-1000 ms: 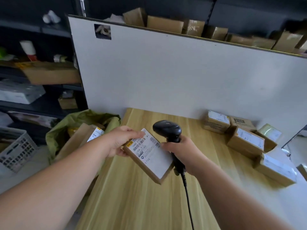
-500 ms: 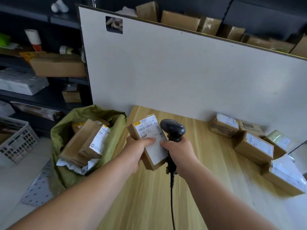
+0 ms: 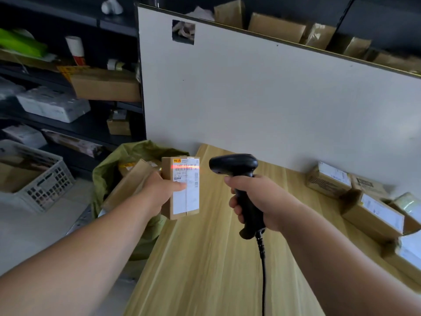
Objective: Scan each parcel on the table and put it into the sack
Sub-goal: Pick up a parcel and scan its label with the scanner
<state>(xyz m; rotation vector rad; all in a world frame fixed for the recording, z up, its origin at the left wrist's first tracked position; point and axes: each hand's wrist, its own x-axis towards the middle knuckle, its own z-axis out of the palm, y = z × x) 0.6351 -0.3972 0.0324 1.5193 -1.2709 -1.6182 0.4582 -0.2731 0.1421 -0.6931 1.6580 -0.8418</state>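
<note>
1. My left hand (image 3: 161, 190) grasps a small brown cardboard parcel (image 3: 185, 201) with a white shipping label. The thumb lies across the label's face. The other fingers are hidden behind the box.
2. I see the parcel held upright in the air over the left edge of the light wooden table (image 3: 205, 258), with its label turned toward the camera.
3. My right hand (image 3: 257, 199) is clenched around the grip of a black handheld barcode scanner (image 3: 233, 165). The scanner's head points left at the parcel, near it but not touching.
4. A black cable (image 3: 263, 270) runs from the base of the scanner's handle down to the bottom of the view.
5. A red-orange scan line (image 3: 185, 167) lies across the top of the label, level with the printed barcode area.
6. An olive-green sack (image 3: 109, 169) stands open on the floor just beside the table's left edge, behind the held parcel. Long brown cardboard boxes (image 3: 129, 185) rest inside it.
7. On the table's right side I see a cluster of labelled brown parcels (image 3: 373, 213), well apart from both hands.
8. A tall white board (image 3: 273, 99) stands upright along the table's far edge, with tops of further cardboard boxes (image 3: 275, 28) showing above it.
9. At far left are dark shelves (image 3: 102, 124) holding boxes and wrapped packs, and a grey plastic crate (image 3: 45, 183) on the floor.
</note>
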